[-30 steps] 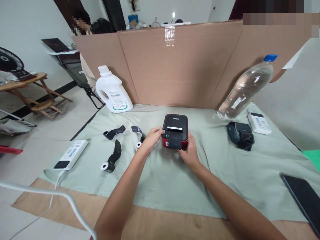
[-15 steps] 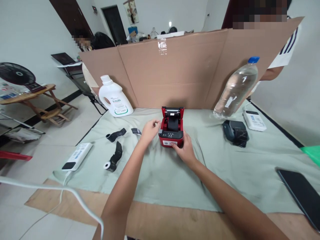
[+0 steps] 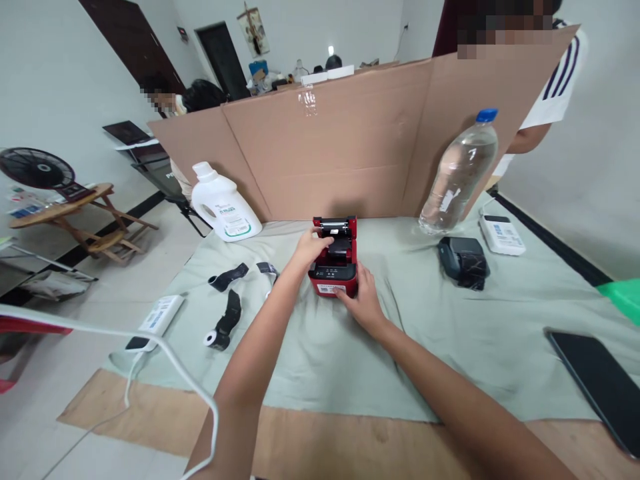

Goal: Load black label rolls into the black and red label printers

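Near the desk's (image 3: 345, 433) far edge, right hand (image 3: 367, 303) grasps open red printer (image 3: 333, 273); left hand (image 3: 310, 251) inside, its grip unclear.

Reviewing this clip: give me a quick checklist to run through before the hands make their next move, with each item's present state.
1. Lid of the red-and-black device raised: ok, it stands open at the back.
2. Right hand on the device: ok, thumb at the front, fingers along the right side.
3. Left hand gripping the dark strip inside: cannot tell, its fingers are at the opening but contact is unclear.
4. Loose black rolls away from the device: ok, they lie apart, to its left.
5. White cable clear of the left forearm: cannot tell, they overlap in view.
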Demonstrator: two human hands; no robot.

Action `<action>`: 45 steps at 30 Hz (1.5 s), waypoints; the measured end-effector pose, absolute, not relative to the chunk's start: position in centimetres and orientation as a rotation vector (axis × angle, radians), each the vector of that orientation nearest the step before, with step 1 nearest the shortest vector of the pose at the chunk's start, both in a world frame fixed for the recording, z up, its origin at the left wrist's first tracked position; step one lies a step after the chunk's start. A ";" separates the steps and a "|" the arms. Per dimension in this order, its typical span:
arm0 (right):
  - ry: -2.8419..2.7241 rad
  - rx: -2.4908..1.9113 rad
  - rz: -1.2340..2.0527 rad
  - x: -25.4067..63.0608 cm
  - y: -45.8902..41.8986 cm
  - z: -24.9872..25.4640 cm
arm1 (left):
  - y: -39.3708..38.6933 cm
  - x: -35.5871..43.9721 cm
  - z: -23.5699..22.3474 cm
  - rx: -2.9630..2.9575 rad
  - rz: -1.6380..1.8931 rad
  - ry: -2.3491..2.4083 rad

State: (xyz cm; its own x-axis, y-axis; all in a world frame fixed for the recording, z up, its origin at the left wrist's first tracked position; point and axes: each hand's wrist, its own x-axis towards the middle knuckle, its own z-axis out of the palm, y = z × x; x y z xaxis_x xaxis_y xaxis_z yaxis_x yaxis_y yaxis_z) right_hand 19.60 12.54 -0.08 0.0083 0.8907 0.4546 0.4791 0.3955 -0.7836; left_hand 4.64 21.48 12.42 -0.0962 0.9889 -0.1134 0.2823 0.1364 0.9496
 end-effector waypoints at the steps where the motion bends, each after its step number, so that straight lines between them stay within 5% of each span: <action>1: -1.636 -1.234 0.503 19.6 12.6 -0.2 | 21.0 4.2 13.1 1.250 0.998 1.519; 9: -1.634 -1.227 0.503 19.6 12.6 -0.3 | 18.9 -1.8 16.0 1.609 0.419 1.369; 13: -1.627 -1.243 0.501 19.6 12.5 -0.1 | 22.0 0.3 13.9 2.008 0.503 1.381; 21: -1.642 -1.240 0.491 19.7 12.6 -0.3 | 24.7 6.0 13.1 2.498 -0.267 1.408; 28: -1.643 -1.229 0.498 19.7 12.6 -0.3 | 22.4 3.7 13.6 2.404 0.308 1.375; 36: -1.618 -1.257 0.557 19.7 12.7 0.0 | 20.8 -9.0 14.3 1.327 1.330 1.518; 45: -1.635 -1.250 0.553 19.8 12.7 0.4 | 18.9 -18.6 11.3 1.300 1.201 2.263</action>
State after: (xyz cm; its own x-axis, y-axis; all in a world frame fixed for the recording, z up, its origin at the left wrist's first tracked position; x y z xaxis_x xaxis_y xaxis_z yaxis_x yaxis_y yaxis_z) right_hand 19.80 12.69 0.41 -0.0042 0.9088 0.4171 0.4693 0.3701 -0.8018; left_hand -18.58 18.91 11.30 -0.5621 0.8110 0.1623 0.5892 0.2549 0.7667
